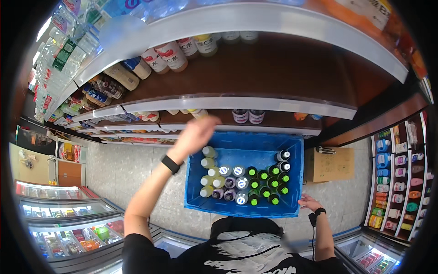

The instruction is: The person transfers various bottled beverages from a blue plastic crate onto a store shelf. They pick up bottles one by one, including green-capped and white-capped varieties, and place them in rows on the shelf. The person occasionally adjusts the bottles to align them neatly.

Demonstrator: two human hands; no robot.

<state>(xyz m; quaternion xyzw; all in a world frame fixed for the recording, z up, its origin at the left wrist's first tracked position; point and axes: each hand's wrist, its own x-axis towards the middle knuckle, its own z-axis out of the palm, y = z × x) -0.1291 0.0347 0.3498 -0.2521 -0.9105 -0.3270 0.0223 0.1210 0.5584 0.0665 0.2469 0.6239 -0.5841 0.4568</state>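
At eleven o'clock of the blue crate (248, 157), the left hand (199, 134) blurs near a shelved bottle (197, 112), its grip impossible to tell; at four o'clock, the right hand (310, 202) is loosely spread, empty.

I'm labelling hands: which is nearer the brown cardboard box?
Right. The right hand is by the crate, short of the box; the left hand is left of it, near the shelf.

Left hand (199, 134) extended forward; right hand (310, 202) nearer torso (248, 251).
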